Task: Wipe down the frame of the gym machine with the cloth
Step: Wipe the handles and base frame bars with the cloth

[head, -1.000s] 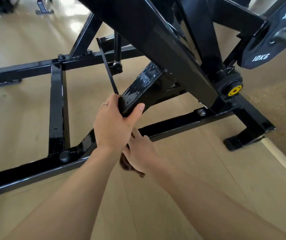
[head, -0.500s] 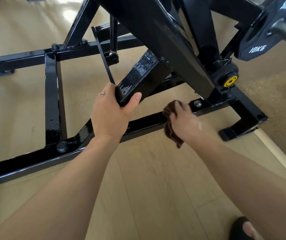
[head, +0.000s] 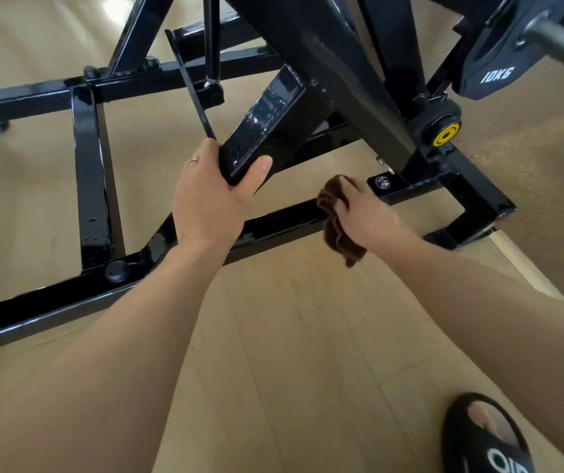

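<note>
The black steel frame of the gym machine (head: 92, 186) lies low across the wooden floor, its paint dotted with wet drops. My left hand (head: 210, 199) grips the lower end of a slanted black beam (head: 263, 121), thumb wrapped round its right edge. My right hand (head: 366, 213) holds a brown cloth (head: 337, 233) against the front base rail (head: 284, 221), just left of a bolted bracket (head: 383, 181). Part of the cloth hangs down below the rail.
A 10 kg weight plate (head: 499, 70) hangs on a bar at the upper right, above a yellow-capped pivot (head: 446, 136). The frame's right foot (head: 478, 213) meets a rough mat edge. My sandalled foot (head: 485, 438) stands at the bottom right.
My right hand came out from under my left wrist and carried the cloth rightward along the base rail to near the bolted bracket. My left hand kept its grip on the slanted beam.
</note>
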`<state>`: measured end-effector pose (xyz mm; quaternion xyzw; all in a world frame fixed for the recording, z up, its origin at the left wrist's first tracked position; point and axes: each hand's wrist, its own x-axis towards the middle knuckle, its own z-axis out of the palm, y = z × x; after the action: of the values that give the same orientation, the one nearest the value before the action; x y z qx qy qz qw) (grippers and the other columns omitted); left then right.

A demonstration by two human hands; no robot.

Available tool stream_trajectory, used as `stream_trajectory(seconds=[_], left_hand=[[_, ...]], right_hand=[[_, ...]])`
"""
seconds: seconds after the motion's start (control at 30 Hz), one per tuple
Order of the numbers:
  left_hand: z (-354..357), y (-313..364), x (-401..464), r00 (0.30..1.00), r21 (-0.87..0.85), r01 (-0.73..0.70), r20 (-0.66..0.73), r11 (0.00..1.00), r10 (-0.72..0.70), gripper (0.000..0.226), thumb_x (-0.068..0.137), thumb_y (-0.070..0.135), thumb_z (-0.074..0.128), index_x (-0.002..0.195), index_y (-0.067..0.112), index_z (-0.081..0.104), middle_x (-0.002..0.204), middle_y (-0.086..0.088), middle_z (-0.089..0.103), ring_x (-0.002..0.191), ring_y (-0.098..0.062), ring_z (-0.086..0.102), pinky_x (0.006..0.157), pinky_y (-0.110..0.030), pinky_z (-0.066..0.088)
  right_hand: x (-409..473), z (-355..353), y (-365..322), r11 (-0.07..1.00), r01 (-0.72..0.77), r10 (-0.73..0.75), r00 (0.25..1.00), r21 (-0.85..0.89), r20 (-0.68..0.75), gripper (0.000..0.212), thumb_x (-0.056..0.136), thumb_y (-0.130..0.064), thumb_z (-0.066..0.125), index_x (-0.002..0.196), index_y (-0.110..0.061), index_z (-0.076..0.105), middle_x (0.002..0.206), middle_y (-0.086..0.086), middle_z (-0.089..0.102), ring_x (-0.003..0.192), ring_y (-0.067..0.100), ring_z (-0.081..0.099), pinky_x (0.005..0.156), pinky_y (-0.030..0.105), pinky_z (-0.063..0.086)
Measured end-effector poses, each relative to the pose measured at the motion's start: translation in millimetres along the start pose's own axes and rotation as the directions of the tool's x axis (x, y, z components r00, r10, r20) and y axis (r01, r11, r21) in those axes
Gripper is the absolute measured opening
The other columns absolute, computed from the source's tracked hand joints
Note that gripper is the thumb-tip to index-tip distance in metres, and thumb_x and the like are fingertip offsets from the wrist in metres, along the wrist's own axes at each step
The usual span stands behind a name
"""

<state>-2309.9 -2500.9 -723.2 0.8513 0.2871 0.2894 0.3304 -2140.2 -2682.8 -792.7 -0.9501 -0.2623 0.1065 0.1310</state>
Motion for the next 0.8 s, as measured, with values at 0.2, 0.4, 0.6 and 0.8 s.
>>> stream_trajectory(seconds=[0.2,0.4,0.6,0.8], left_hand=[[2,0,1,1.000,0.024,-0.013,-0.016,1.000,0.013,0.057,0.083,0.078,0.044,0.101,0.024,0.050,0.093,0.009,0.056,0.092,-0.018,0.055,0.071,-0.032,0.043],[-2,-3,4,0.999,0.026,-0.033,0.030,0.999,0.033,0.056,0.085,0.076,0.046,0.103,0.023,0.050,0.098,0.003,0.058,0.092,-0.020,0.056,0.070,-0.031,0.041],[-3,0,1,0.998,0.053,-0.044,0.037,0.998,0.042,0.047,0.093,0.067,0.049,0.107,0.021,0.050,0.101,0.003,0.060,0.089,-0.016,0.056,0.066,-0.023,0.039],[-4,1,1,0.999,0.082,-0.039,0.033,0.996,0.037,0.045,0.094,0.066,0.049,0.109,0.023,0.051,0.097,0.006,0.060,0.084,-0.011,0.057,0.064,-0.019,0.040]], right_hand=[[-17,6,-39,0.997,-0.072,0.072,0.997,-0.034,-0.001,0.054,0.109,-0.033,0.037,0.160,-0.020,0.027,0.167,0.005,0.021,0.130,0.044,0.052,0.096,0.053,0.052],[-48,42,-105,0.819,0.563,-0.541,0.822,-0.110,0.177,0.058,0.109,-0.042,0.036,0.163,-0.027,0.020,0.168,-0.003,0.024,0.118,0.035,0.058,0.086,0.044,0.051],[-26,-22,-61,0.809,0.581,-0.584,0.812,-0.096,-0.009,0.045,0.105,-0.032,0.050,0.149,-0.022,0.044,0.154,0.002,0.045,0.109,0.029,0.063,0.078,0.033,0.050],[-16,-62,-47,0.853,0.443,-0.516,0.792,-0.276,-0.326,0.052,0.108,-0.031,0.046,0.157,-0.019,0.033,0.166,0.007,0.030,0.123,0.037,0.058,0.098,0.044,0.051]])
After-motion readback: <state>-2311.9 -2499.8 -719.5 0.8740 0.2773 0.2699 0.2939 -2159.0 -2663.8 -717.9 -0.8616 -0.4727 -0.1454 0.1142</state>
